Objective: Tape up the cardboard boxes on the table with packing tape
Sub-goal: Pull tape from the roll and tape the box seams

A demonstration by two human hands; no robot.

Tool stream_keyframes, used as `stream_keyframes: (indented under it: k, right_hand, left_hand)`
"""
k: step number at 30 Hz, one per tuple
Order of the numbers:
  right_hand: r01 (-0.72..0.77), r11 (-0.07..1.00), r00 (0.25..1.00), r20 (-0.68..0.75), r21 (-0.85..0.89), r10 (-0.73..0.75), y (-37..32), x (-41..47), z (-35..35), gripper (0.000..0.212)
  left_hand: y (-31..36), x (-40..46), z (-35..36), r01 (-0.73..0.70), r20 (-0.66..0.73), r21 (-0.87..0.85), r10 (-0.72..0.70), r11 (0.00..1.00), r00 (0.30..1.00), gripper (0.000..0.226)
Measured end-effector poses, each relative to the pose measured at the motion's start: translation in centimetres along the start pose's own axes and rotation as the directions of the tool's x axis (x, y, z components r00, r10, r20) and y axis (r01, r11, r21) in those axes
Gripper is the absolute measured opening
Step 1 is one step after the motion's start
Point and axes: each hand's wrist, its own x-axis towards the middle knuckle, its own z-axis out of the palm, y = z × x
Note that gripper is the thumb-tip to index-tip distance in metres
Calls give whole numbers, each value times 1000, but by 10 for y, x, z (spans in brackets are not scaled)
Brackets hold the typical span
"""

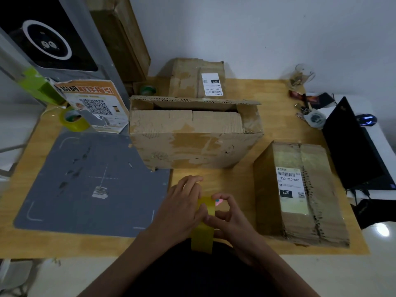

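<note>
To my right, the box [300, 194] carries a white label [291, 189] reading "220-220-C40" and "220". The far box [197, 79] bears a like label [212, 84], upside down. The orange poster [94, 103] shows a QR code; its mirrored headline I cannot read.

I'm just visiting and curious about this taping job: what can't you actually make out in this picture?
All from the head view:
- Tape strip: the left hand and right hand cover its upper end.
- Small pink thing: mostly hidden by the right hand's fingers.
- Inside of the big open box: blocked by its flaps.
- Label on the right box: small print is too tiny to read.
</note>
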Motion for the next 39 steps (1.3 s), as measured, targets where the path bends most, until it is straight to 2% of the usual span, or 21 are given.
stream_keyframes:
  k: [3,6,8,12,19,30,39]
  right_hand:
    - [-10,1000,1000,-2,12,10,3,1,1,50]
    - [-15,1000,1000,-11,25,15,3,1,1,51]
    - [-15,999,1000,-18,34,15,3,1,1,50]
    - [-6,999,1000,-22,38,7,3,-1,1,48]
    - [0,999,1000,-22,43,1,5,-2,2,56]
    - [-10,999,1000,-9,47,10,5,-3,1,52]
    - [2,999,1000,-12,52,-2,6,-4,2,49]
  left_hand:
    - [-2,-1,10,-19,-95,3,20,1000,995,12]
    - [-2,-1,16,-20,-118,-32,16,999,993,10]
    - [-4,-2,17,2,-114,-38,-6,999,993,14]
    - [-7,-3,18,-6,-99,34,10,999,995,37]
    - [-4,-6,12,41,-248,53,-26,998,968,34]
    - [-4,-6,12,-9,-258,63,25,998,966,19]
    - [-5,-4,18,-17,-238,125,47,992,970,20]
